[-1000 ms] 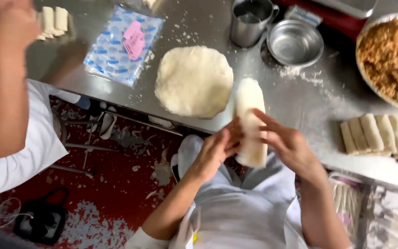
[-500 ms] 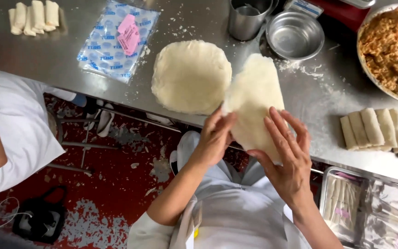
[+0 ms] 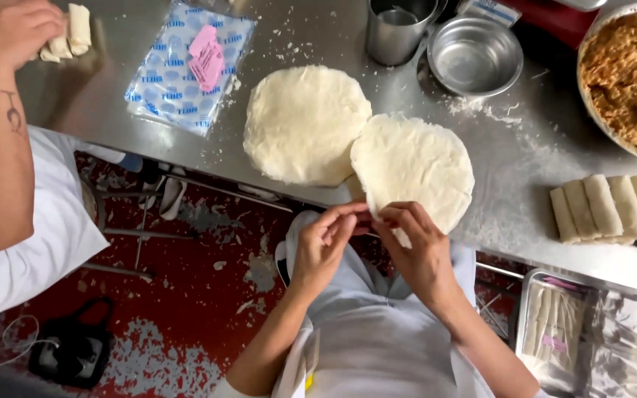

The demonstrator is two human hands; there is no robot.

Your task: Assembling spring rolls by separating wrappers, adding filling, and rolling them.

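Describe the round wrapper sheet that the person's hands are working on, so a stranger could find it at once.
Start at the steel table and find the two pale round wrapper discs near its front edge. The wrapper sheet is the right-hand disc, overlapping the stack of wrappers. Unlike the stack, it hangs over the table edge, with the left hand and right hand pinching its near rim.

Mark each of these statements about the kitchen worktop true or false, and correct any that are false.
1. Both hands pinch the near edge of a round wrapper: the left hand, the right hand, the round wrapper. True.
2. The stack of wrappers lies right of the held wrapper. False: it lies to its left.
3. The metal bowl is full of filling. False: it looks empty; the filling sits in a large dish at the right edge.
4. Finished rolls lie in a row on the steel table. True.
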